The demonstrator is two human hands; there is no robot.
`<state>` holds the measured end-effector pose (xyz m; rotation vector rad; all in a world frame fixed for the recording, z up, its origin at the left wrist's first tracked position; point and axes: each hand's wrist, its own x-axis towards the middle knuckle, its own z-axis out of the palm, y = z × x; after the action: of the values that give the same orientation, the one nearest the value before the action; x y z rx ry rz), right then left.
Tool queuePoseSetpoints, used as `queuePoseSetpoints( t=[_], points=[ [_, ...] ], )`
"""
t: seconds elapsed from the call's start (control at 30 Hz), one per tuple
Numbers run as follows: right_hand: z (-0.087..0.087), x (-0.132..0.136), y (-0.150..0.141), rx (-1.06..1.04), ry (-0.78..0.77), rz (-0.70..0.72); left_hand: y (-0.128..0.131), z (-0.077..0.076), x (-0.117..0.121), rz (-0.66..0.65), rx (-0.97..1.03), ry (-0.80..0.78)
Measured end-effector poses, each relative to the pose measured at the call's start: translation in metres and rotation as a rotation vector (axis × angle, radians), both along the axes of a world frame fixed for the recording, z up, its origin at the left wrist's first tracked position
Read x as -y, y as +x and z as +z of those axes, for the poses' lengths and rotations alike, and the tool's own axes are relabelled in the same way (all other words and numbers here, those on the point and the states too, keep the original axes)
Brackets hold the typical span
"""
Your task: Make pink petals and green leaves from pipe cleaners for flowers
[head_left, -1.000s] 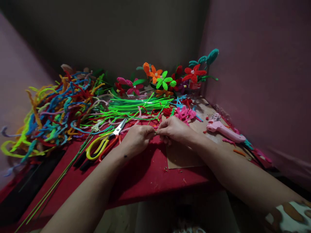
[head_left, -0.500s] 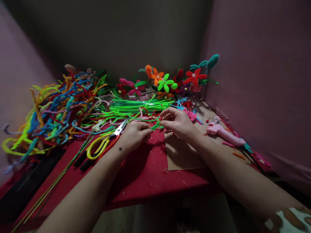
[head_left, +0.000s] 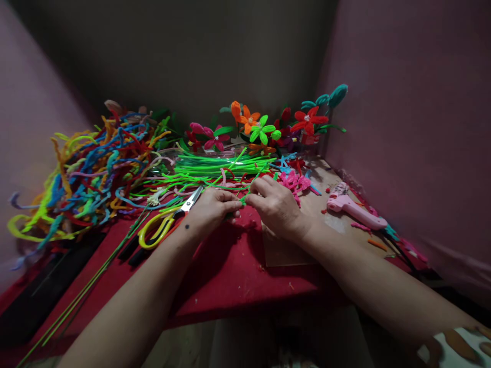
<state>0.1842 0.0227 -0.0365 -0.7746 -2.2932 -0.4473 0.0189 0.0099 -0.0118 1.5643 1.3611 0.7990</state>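
Observation:
Between my two hands is a short green pipe cleaner (head_left: 243, 201), mostly hidden by fingers. Thumb and fingers of my left hand (head_left: 215, 208) pinch its left end. My right hand (head_left: 276, 205) is closed on the other end, the knuckles turned up. Yellow-and-red-handled scissors (head_left: 156, 230) lie just left of my left wrist, blades pointing away from me. Bright green pipe cleaners (head_left: 222, 166) are spread in a bundle behind my hands. A crumpled pink pipe-cleaner piece (head_left: 294, 184) lies beyond my right hand.
A tangled heap of coloured pipe cleaners (head_left: 99, 168) covers the left. Pipe-cleaner flowers (head_left: 261, 130) stand along the back wall. A pink glue gun (head_left: 356, 212) rests on cardboard (head_left: 286, 251) at right. Long thin green stems (head_left: 86, 283) cross the red table (head_left: 230, 286) at left.
My hands came apart, showing green pipe cleaner between them, then drew closer again. The right fingers were spread half a second ago and are now curled in.

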Motion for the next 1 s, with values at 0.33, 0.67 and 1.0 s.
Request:
queuePoseSetpoints(
  t=[0.33, 0.67, 1.0],
  points=[
    [0.015, -0.012, 0.003, -0.059, -0.513, 0.187, 0.001, -0.006, 0.006, -0.248, -0.445, 0.332],
    [0.010, -0.021, 0.004, -0.973, -1.789, 0.487, 0.006, 0.006, 0.017, -0.006, -0.048, 0.463],
    [0.000, 0.012, -0.027, -0.870, -0.820, -0.006, 0.013, -0.014, 0.009, 0.263, -0.098, 0.562]
  ],
)
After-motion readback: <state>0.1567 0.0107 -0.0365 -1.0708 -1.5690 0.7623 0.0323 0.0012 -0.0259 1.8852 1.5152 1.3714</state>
